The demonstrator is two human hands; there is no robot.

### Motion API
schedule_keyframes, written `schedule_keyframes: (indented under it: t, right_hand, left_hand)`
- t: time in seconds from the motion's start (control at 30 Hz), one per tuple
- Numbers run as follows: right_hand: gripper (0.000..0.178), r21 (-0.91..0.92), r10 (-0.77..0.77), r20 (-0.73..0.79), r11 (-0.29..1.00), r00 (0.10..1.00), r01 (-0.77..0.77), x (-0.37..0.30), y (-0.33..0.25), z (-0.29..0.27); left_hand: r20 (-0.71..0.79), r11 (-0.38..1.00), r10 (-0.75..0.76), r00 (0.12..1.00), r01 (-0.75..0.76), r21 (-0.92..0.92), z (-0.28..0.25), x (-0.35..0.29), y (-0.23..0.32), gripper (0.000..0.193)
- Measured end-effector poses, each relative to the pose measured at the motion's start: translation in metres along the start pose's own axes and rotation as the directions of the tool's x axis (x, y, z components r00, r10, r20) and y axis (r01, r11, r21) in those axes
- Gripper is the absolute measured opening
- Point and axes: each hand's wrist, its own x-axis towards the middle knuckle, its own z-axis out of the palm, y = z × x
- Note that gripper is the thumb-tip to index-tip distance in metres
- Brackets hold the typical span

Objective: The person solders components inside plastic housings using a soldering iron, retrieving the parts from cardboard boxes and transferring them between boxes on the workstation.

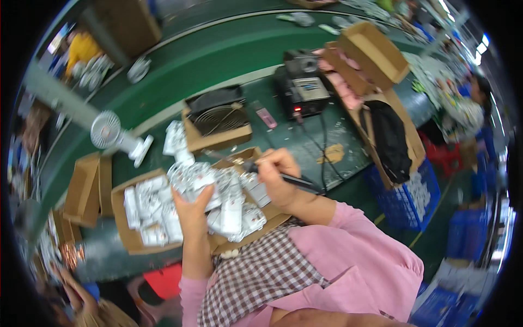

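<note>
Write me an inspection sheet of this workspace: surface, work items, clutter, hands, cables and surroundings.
Surface: green tabletop, with a tan patch.
Job's things: white parts, heaped in and around open cardboard boxes; a black-handled tool.
Clutter: small white fan; black unit with a red light lit.
Hands: right hand grips the tool; left hand is at the white parts, its grip unclear.
Cables: dark cables near the black unit; their ends are hard to trace.
Surroundings: blue crate, red stool, other people.
</note>
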Motion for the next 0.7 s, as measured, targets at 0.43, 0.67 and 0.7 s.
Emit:
schedule_keyframes:
  t: [0.43,0.67,0.7]
  right_hand:
    - [0.013,-0.091,0.04,0.0,0.995,0.999,-0.04,-0.002,-0.007,0.002]
    - [0.013,-0.06,0.053,0.03,0.997,0.998,-0.051,0.0,-0.004,0.008]
    - [0.011,-0.078,-0.052,0.029,0.995,0.998,0.054,0.001,0.001,0.004]
  left_hand:
    - [0.034,0.999,0.052,0.998,-0.052,-0.01,0.001,-0.007,-0.004,0.062]
    - [-0.001,0.997,0.041,0.999,-0.041,-0.061,-0.007,-0.007,0.0,0.063]
    - [0.033,0.998,0.002,0.999,0.0,-0.059,-0.007,-0.006,0.0,0.063]
